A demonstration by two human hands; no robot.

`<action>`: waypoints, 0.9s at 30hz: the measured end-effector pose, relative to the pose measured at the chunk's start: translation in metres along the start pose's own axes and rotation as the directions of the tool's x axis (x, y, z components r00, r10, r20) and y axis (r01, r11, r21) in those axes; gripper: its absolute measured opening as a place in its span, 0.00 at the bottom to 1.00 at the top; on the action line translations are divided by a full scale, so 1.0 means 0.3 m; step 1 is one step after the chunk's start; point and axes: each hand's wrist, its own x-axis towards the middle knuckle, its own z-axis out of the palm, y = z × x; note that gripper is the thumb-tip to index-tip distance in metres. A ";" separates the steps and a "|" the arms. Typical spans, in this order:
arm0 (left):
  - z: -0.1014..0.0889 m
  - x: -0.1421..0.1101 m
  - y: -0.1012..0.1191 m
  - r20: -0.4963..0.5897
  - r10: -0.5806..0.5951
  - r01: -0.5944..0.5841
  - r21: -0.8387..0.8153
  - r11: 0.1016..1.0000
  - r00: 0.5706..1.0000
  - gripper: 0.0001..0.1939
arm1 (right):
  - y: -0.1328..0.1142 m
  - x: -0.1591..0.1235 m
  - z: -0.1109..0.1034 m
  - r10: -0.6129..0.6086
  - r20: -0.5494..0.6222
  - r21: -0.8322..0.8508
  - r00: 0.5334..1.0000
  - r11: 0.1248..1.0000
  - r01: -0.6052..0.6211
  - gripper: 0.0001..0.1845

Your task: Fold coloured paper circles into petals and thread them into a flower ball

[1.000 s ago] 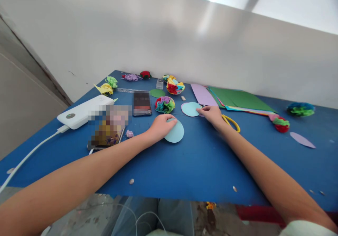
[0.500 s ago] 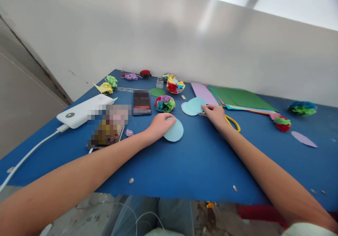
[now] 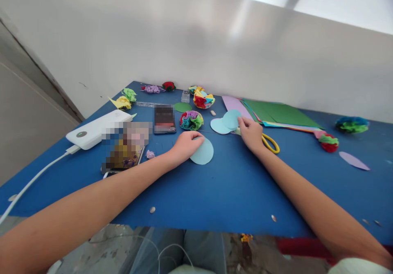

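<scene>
Pinching the upper left edge of a near blue disc [image 3: 204, 153], the left hand [image 3: 188, 144] has its thumb on the face and its fingers curled close; whether the disc touches the blue worktop [image 3: 215, 196], I cannot tell. Right hand [image 3: 249, 133] nearly closed, thumb and fingertips on the right edge of a second blue disc [image 3: 231, 120]. That one overlaps, from my view, a pale blue disc [image 3: 218, 126] just to its left, pinkish rim showing below. A yellow loop handle [image 3: 273, 144] lies beside the right wrist.

Just beyond the left hand: a ruffled paper ball [image 3: 191, 121] in mixed colours. To its left, a dark phone [image 3: 164, 119]; nearer, a larger screen [image 3: 130, 149], blurred out, and a white power bank [image 3: 98, 131] with a cable [image 3: 37, 184] plugged in.

Farther back, a cupped paper flower [image 3: 202, 102], red and yellow, light blue visible inside. Near it, a small clear case [image 3: 185, 97], contents too small to make out. Right of these, stacked paper sheets [image 3: 282, 114], green uppermost; farther right, a lilac petal shape [image 3: 354, 160].
</scene>
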 end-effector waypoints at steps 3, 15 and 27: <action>-0.007 0.003 -0.002 -0.012 0.036 -0.036 0.063 0.997 0.999 0.13 | -0.008 -0.005 -0.005 -0.007 -0.008 -0.015 1.000 1.000 0.006 0.24; -0.018 -0.009 0.000 -0.012 0.185 -0.177 0.242 0.954 0.983 0.13 | -0.001 -0.001 0.008 0.048 -0.021 -0.098 0.999 0.994 -0.050 0.25; -0.026 -0.012 -0.008 0.061 0.111 -0.120 0.162 0.980 0.992 0.17 | -0.231 -0.212 -0.080 -0.969 0.144 -0.055 0.202 0.196 0.979 0.09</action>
